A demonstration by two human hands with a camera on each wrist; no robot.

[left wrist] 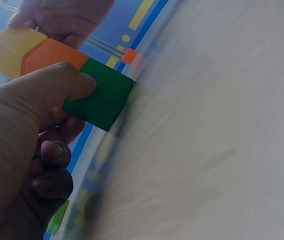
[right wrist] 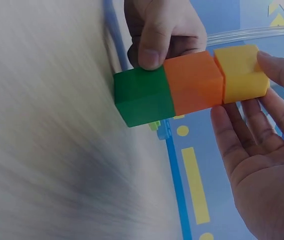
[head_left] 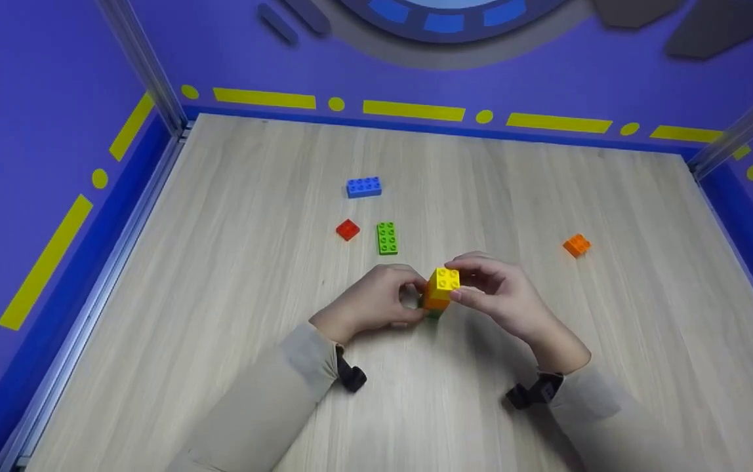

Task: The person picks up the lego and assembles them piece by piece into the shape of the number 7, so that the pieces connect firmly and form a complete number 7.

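A person's two hands meet over a small tower (head_left: pixel 441 292) near the middle of a pale wood-grain bench (head_left: pixel 252 229): a green block (right wrist: pixel 144 97) lowest, an orange block (right wrist: pixel 194 82) next, a yellow block (right wrist: pixel 242 75) on top. The left grip (head_left: pixel 383 296) pinches the green block; the right grip (head_left: pixel 504 292) holds the yellow block between thumb and fingers. The yellow block sits slightly askew on the orange block, and whether it is fully seated cannot be told. If pressed down crooked, it could pop loose; a sideways push up high might tip the tower or split a joint should the left grip slacken. Farther back lie a blue brick (head_left: pixel 364 188), a red brick (head_left: pixel 348 230) and a green brick (head_left: pixel 387 238), with an orange brick (head_left: pixel 576 245) off to the right. Blue-purple walls (head_left: pixel 29 98) with yellow dashes and dots enclose the bench; a silver rail (head_left: pixel 98 295) runs along its left edge.
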